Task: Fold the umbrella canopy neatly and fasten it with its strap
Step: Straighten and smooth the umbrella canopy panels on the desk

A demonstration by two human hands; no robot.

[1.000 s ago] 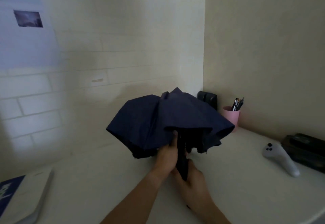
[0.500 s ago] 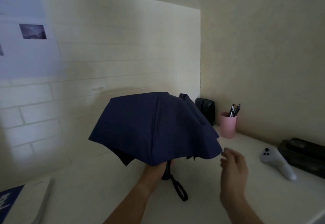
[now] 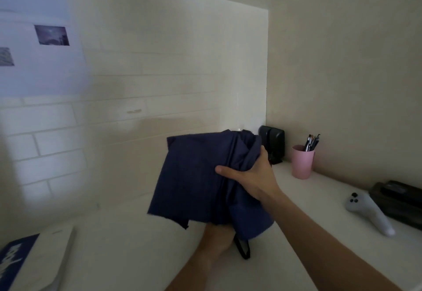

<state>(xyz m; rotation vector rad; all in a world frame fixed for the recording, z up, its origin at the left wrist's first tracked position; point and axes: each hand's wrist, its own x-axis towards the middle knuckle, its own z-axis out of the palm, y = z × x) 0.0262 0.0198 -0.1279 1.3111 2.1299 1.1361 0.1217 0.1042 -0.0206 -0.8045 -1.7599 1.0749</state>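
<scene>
— Since half a second ago, what changed?
— Right hand [image 3: 253,177] now clamps the umbrella [image 3: 196,181], canopy collapsed, above the bench [image 3: 319,190].
— Left hand [image 3: 217,238]?
— Under the fabric; grip hidden, can't tell.

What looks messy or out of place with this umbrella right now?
The navy canopy is only half gathered: the right hand bunches its right side, while a loose flat panel sticks out to the left. The wrist loop dangles below it. Nothing on the desk looks spilled or damaged.
</scene>
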